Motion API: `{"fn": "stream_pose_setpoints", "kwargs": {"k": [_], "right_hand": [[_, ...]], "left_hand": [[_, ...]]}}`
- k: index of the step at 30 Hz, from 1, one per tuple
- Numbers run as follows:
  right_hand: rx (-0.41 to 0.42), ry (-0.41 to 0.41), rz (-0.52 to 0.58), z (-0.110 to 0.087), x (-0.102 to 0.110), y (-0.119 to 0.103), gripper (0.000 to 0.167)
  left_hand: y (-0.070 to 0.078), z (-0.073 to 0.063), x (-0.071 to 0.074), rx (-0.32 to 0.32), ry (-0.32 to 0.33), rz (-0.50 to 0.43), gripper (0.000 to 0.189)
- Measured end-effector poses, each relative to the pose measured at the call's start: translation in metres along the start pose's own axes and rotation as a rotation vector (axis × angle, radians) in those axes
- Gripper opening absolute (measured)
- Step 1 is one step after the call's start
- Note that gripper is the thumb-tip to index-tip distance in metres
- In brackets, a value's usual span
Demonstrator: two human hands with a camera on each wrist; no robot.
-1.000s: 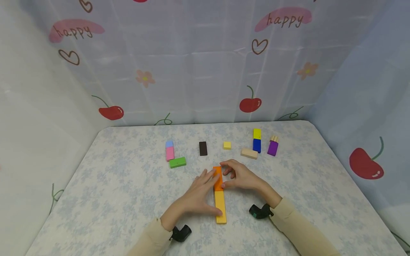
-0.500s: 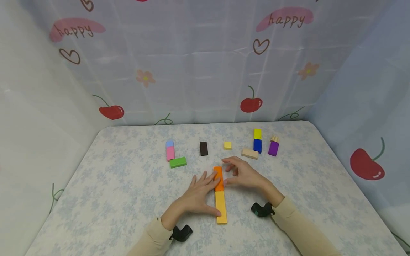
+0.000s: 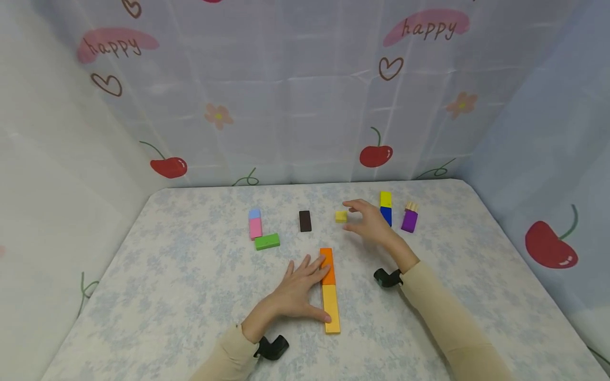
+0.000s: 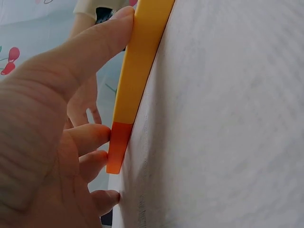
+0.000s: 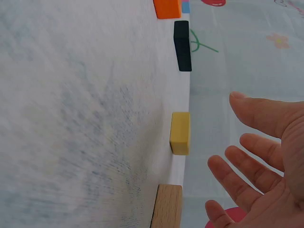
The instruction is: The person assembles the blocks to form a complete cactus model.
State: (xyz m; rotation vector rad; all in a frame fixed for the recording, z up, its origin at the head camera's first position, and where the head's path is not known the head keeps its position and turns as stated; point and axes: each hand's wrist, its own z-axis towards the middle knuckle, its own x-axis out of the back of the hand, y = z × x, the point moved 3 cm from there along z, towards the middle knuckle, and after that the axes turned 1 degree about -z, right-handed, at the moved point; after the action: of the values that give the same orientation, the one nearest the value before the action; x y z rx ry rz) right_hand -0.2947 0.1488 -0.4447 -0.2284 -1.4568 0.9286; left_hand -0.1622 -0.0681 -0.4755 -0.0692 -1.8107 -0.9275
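My left hand [image 3: 297,291] rests beside an orange block [image 3: 328,266] and a yellow-orange block [image 3: 331,309] laid end to end. Its fingertips touch the orange block, and its thumb [image 4: 102,45] lies on the yellow-orange one. With thumb and fingers spread apart, my right hand [image 3: 371,222] hovers just right of a small yellow block [image 3: 340,216] and holds nothing. In the right wrist view, that yellow block [image 5: 180,133] stands in front of the fingers. A plain wooden block [image 5: 167,206] shows there too; in the head view my right hand hides it.
Left of centre lie a pink block [image 3: 255,227], a light blue block [image 3: 254,214] and a green block [image 3: 267,242]. A black block [image 3: 305,221] is at centre back. Bright yellow [image 3: 385,199], blue [image 3: 386,215] and purple [image 3: 409,221] blocks lie at the back right.
My right hand has left the side of the orange block and moved back and to the right, up to the small yellow block. My left hand stays in place on the two end-to-end blocks.
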Motion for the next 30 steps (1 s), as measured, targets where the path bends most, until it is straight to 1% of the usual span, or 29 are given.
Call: {"fn": "stream_pose_setpoints", "kwargs": {"k": [4, 11, 15, 22, 30], "right_hand": [[-0.031, -0.018, -0.02, 0.014, 0.0, 0.01, 0.057], [-0.088, -0.045, -0.036, 0.024, -0.007, 0.018, 0.052], [-0.12, -0.051, -0.032, 0.027, -0.011, 0.022, 0.048], [-0.15, -0.048, -0.018, 0.028, -0.014, 0.023, 0.043], [-0.145, -0.04, -0.036, 0.028, -0.016, 0.025, 0.034]], "left_hand": [[-0.001, 0.0, -0.001, -0.001, 0.006, 0.0, 0.108], [-0.001, 0.0, -0.002, -0.002, 0.014, -0.004, 0.108], [0.0, 0.0, -0.001, -0.002, 0.016, -0.004, 0.108], [0.0, -0.001, 0.0, 0.0, 0.015, -0.011, 0.109], [0.0, -0.001, 0.0, 0.003, 0.008, -0.007, 0.108]]}}
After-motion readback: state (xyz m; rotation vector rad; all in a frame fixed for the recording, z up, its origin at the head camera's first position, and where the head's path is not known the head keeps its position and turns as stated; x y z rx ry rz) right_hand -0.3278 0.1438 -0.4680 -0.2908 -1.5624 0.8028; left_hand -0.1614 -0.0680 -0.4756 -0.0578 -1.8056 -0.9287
